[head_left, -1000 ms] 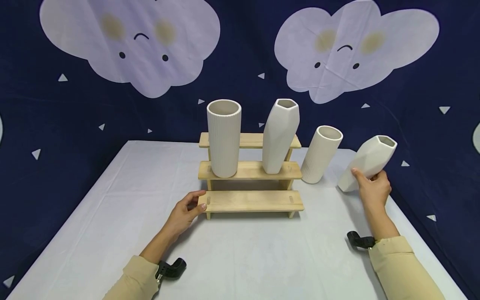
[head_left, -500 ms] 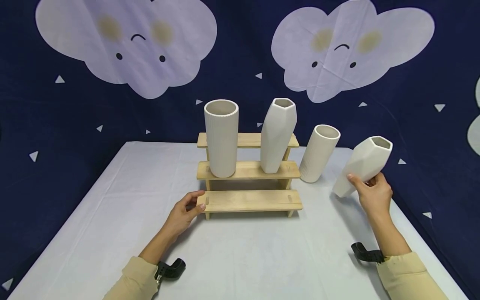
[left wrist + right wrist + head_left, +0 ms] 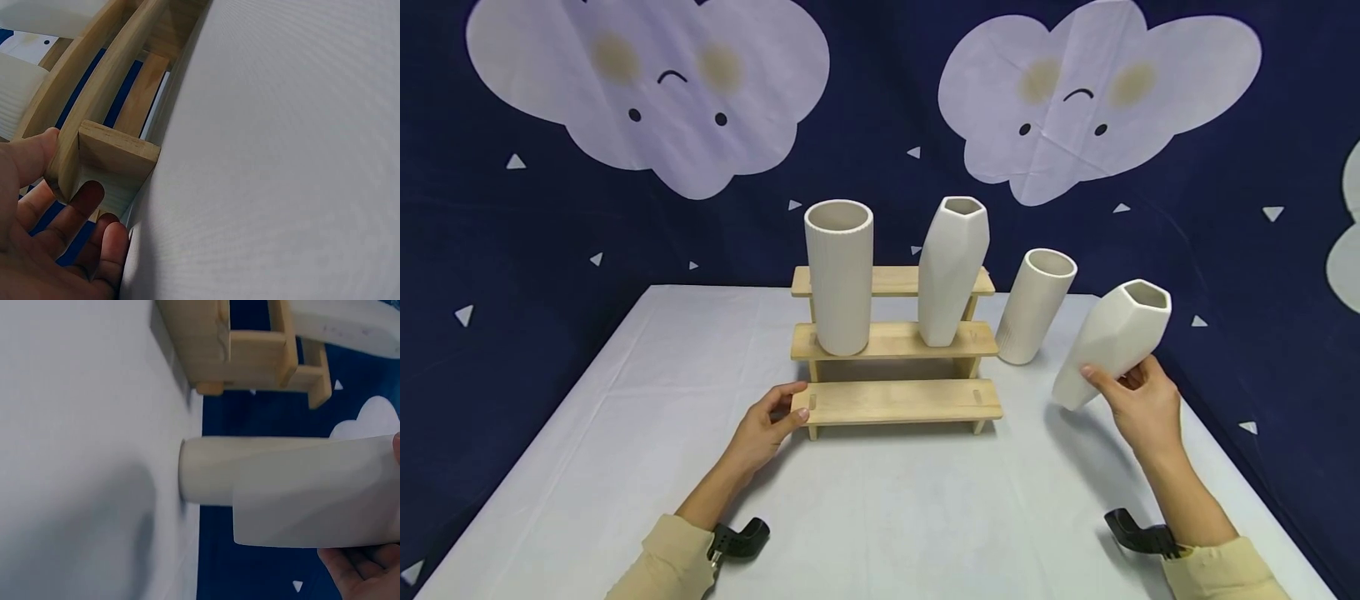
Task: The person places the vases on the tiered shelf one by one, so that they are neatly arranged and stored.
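My right hand (image 3: 1146,407) grips a faceted white vase (image 3: 1112,346) at the right side of the table. In the right wrist view, a gap shows between that vase's base and the tabletop. My left hand (image 3: 760,429) holds the left end of the lowest step of a wooden tiered stand (image 3: 902,402), thumb on top and a finger beneath. On the middle step stand a ribbed white cylinder vase (image 3: 842,283) at the left and another faceted white vase (image 3: 951,279) at the right. A second ribbed cylinder vase (image 3: 1033,308) stands on the table just right of the stand.
A white cloth covers the table (image 3: 880,517). Behind it hangs a dark blue curtain (image 3: 880,108) with cloud and triangle prints. Each wrist wears a black camera mount, such as the left one (image 3: 741,540).
My right hand has lifted the faceted vase off the table and brought it nearer and slightly left. The left hand keeps its hold on the stand.
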### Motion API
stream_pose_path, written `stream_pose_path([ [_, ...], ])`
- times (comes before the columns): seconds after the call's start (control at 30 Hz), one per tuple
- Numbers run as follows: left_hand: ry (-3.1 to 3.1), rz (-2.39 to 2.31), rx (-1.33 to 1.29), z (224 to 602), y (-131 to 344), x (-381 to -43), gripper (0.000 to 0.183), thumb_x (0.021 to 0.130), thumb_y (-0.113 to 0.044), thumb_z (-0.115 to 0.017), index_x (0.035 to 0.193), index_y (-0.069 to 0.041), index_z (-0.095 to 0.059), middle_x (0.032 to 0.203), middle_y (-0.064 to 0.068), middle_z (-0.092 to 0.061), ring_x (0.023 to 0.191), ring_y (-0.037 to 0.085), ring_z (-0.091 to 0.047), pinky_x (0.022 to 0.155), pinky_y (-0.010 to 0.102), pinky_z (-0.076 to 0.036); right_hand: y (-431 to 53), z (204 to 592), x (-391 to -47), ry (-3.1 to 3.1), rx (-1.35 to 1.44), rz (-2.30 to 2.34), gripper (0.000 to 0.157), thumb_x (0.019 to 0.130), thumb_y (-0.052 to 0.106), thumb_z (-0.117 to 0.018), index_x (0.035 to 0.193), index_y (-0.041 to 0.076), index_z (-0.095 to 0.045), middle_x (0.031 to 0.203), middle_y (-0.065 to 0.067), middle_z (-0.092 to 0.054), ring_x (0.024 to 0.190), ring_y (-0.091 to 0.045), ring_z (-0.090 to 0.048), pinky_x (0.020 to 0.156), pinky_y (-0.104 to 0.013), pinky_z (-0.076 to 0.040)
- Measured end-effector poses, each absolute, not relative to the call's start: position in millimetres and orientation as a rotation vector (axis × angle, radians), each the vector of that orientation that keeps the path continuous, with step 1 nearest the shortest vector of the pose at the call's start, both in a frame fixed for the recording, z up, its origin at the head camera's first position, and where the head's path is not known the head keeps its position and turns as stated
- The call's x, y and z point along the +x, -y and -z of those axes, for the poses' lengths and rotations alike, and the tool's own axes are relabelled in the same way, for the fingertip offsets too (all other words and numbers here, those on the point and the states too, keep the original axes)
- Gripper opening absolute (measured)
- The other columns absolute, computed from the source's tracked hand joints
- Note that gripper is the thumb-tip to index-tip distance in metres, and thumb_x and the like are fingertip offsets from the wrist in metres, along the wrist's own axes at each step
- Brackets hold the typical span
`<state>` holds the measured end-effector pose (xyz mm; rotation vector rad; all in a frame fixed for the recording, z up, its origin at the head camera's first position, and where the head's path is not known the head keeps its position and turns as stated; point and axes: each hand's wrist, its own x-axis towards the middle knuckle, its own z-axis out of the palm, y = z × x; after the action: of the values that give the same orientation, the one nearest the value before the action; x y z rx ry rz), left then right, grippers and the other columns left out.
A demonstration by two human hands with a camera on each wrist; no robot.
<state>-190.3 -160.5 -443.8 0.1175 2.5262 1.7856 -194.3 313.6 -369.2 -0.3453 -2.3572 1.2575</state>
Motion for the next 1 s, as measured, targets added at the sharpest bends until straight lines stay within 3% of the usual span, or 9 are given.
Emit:
stream_pose_path([
  [0.17, -2.528, -1.783, 0.113, 443.7, 161.2, -189.2, 0.047, 0.09, -0.028, -0.064, 0.134, -0.017, -0.05, 0.117, 0.014, -0.055, 0.095, 0.017, -0.051, 0.072, 0.022, -0.042, -304.4, 367.2, -186.1, 2.378, -0.274, -1.28, 0.065, 0.079, 0.029, -0.077, 0.134, 0.009, -0.049, 0.119, -0.007, -0.061, 0.093, 0.011, -0.053, 0.075, -0.004, -0.043],
  [0.4, -2.531, -1.787, 0.115, 442.8, 161.5, -188.1, 0.047, 0.09, -0.028, -0.064, 0.134, -0.017, -0.05, 0.116, 0.014, -0.055, 0.095, 0.017, -0.05, 0.071, 0.022, -0.041, -291.4, 363.7, -174.1, 2.425, -0.227, -1.244, 0.065, 0.078, 0.031, -0.078, 0.132, 0.009, -0.05, 0.119, -0.011, -0.062, 0.09, 0.013, -0.053, 0.072, -0.005, -0.043],
  [0.6, -2.535, -1.785, 0.12, 442.8, 162.2, -187.7, 0.047, 0.091, -0.028, -0.063, 0.134, -0.017, -0.049, 0.117, 0.014, -0.055, 0.095, 0.017, -0.051, 0.072, 0.023, -0.042, -278.5, 358.8, -166.6, 2.451, -0.141, -1.241, 0.063, 0.077, 0.03, -0.079, 0.13, 0.009, -0.052, 0.112, 0.001, -0.063, 0.09, 0.012, -0.054, 0.074, -0.005, -0.043],
  [0.8, -2.532, -1.798, 0.129, 443.3, 162.1, -188.4, 0.047, 0.09, -0.028, -0.064, 0.134, -0.017, -0.05, 0.116, 0.014, -0.056, 0.096, 0.017, -0.052, 0.072, 0.022, -0.042, -265.4, 352.9, -161.1, 2.5, -0.067, -1.231, 0.065, 0.078, 0.031, -0.078, 0.133, 0.009, -0.05, 0.121, -0.013, -0.061, 0.091, 0.012, -0.053, 0.073, -0.009, -0.043],
  [1.0, -2.548, -1.797, 0.133, 445.7, 161.3, -190.4, 0.045, 0.09, -0.027, -0.064, 0.132, -0.017, -0.052, 0.113, 0.013, -0.058, 0.095, 0.016, -0.053, 0.075, 0.023, -0.043, -250.8, 348.9, -159.5, 2.489, 0.048, -1.239, 0.063, 0.077, 0.027, -0.078, 0.131, 0.009, -0.051, 0.12, -0.013, -0.062, 0.092, 0.01, -0.054, 0.074, -0.01, -0.044],
])
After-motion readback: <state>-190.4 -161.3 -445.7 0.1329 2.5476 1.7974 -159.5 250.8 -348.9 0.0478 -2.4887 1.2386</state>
